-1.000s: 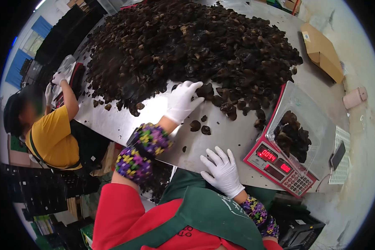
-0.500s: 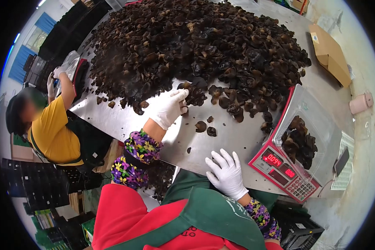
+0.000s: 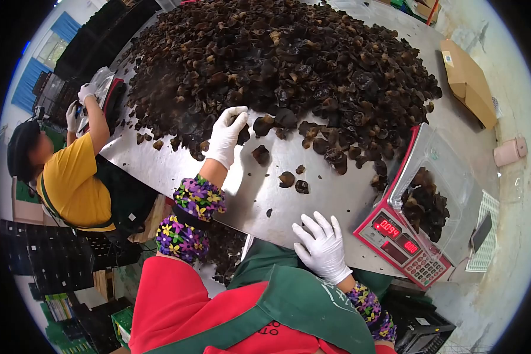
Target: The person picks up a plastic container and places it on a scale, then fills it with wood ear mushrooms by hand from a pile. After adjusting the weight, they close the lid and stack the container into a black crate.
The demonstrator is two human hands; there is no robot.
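A big heap of dark brown wood ear mushrooms [image 3: 277,65] covers the far part of the metal table. My left hand [image 3: 225,138], in a white glove, is at the heap's near edge with its fingers curled in. A dark wood ear piece [image 3: 243,135] shows against the inner side of these fingers; how much is held is hidden. Loose pieces [image 3: 261,154] lie just to its right. My right hand [image 3: 323,249], also gloved, is spread at the table's near edge and holds nothing. Right of it, a red digital scale [image 3: 389,236] carries a clear plastic container with wood ears [image 3: 425,206].
A co-worker in a yellow shirt [image 3: 76,183] stands at the left, gloved hands at another scale [image 3: 113,97]. A cardboard box [image 3: 469,85] lies on the right of the metal table [image 3: 253,200]. A phone [image 3: 482,230] rests on a white rack beside the wall.
My left hand has pulled back up and to the left from a cluster at the heap's edge. The cluster is broken up, with separate pieces showing there. My right hand has stayed put.
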